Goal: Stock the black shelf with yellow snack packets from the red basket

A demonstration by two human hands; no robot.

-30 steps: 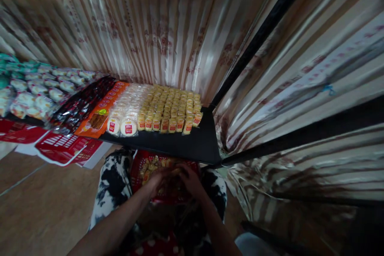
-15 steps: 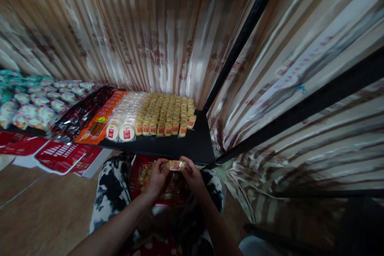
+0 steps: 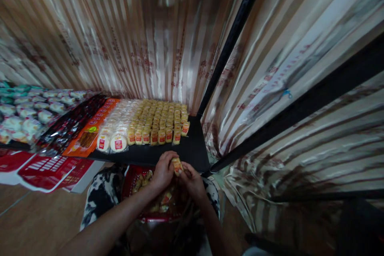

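Observation:
Between both hands is one small wrapped snack (image 3: 177, 165), yellow with a red label, tilted close to upright. My left hand (image 3: 163, 171) grips its left side, fingers curled. My right hand (image 3: 192, 181) pinches its lower right part. Just below sits a red basket (image 3: 126, 186) between my knees, holding several more wrapped snacks (image 3: 164, 199). On the black shelf (image 3: 144, 155) ahead stand packed rows of the same kind of yellow snack (image 3: 161, 136), red labels facing me.
To the left on the shelf are white round wrapped pieces (image 3: 119, 143), an orange package (image 3: 87, 136), dark shiny packets (image 3: 67, 124) and white packets (image 3: 31, 126). Red-and-white boxes (image 3: 48, 170) stand below. A black post (image 3: 231, 52) and striped curtains (image 3: 162, 48) bound the shelf.
The snack has turned from lying sideways to nearly upright, and my hands have shifted their hold around it. The view has swung slightly, so the shelf appears lower and further left.

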